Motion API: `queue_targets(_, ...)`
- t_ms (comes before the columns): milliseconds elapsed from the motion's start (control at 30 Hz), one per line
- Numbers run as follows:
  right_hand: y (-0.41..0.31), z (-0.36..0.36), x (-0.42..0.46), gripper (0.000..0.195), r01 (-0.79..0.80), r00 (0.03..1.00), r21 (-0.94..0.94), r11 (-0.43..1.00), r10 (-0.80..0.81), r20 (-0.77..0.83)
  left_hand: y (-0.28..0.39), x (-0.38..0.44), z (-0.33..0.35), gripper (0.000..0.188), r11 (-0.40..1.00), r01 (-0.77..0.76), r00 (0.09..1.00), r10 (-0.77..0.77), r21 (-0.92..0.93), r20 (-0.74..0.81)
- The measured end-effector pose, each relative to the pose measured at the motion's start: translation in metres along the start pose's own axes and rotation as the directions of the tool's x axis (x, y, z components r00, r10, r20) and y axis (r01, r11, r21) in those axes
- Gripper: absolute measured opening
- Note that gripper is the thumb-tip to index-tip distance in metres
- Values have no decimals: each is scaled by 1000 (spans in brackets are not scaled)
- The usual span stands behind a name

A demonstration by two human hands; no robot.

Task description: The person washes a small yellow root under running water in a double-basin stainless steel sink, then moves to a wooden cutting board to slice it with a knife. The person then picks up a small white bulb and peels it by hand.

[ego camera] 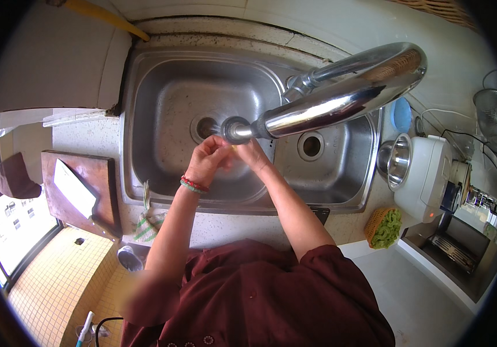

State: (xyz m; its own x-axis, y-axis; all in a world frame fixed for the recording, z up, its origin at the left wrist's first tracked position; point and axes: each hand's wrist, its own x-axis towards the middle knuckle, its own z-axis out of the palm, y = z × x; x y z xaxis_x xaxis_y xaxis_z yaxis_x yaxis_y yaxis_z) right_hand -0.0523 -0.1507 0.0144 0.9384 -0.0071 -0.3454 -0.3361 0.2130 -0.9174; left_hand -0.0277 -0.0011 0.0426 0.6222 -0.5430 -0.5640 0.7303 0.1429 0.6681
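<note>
My left hand [208, 159], with red and green bead bracelets [194, 185] at the wrist, is over the large basin [172, 173] of a stainless steel double sink. Its fingers curl close to my right hand [252, 155], and the two appear to meet just below the round faucet head [236, 130]. Water sprays from that head towards the drain [207, 129]. The faucet hides part of my right fingers. A small yellowish spot shows between the hands, too small to identify; whether either hand grips something is unclear.
Left of the sink, a cleaver [75, 188] lies on a wooden cutting board [105, 173] near a striped cloth [149, 225]. On the right are a small basin [339, 173], a basket of sliced green vegetables [385, 228], metal bowls [399, 161] and a white rice cooker [426, 173]. The chrome spout [335, 108] arches overhead.
</note>
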Motion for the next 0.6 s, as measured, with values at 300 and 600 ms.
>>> queue_targets(300, -10, 4, 4, 10, 100, 995, -95, 990, -99, 14, 5, 6, -10, 9, 1000, 12, 999, -12, 6, 33)
queue_targets(600, -27, 13, -6, 21, -253, 967, 433, 865, 212, 140, -7, 31, -10, 24, 936, -11, 1000, 14, -352, 5)
